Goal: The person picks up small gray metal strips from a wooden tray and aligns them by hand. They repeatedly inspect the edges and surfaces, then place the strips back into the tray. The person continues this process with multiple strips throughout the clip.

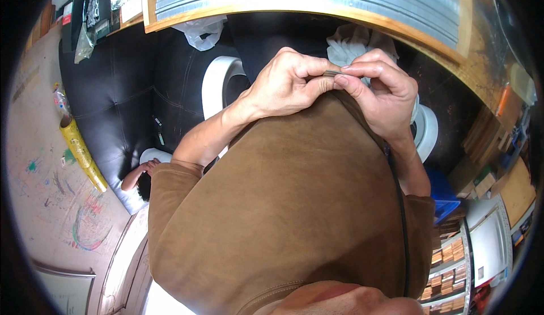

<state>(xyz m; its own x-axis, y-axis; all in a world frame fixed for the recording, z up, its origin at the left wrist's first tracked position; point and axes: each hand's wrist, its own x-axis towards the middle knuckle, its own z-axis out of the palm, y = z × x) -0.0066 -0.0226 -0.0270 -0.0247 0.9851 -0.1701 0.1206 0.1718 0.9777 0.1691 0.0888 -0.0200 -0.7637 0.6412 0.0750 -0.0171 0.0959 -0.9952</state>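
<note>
Close together in front of my chest, both hands pinch the same small piece, a thin dark grey strip. My left hand grips one end between thumb and bent forefinger. At the other end, the fingertips and thumb of my right hand are pressed on it. The fingers cover most of the strip, so its kind and full length cannot be made out. Just below the hands, the brown garment I wear fills the middle of the view.
Ahead is a wood-framed bench with a ribbed metal surface. A white plastic bag and a pale cloth lie beneath its edge. White chair arms flank me. Another person is at left, near a yellow roll. Shelves hold wood pieces.
</note>
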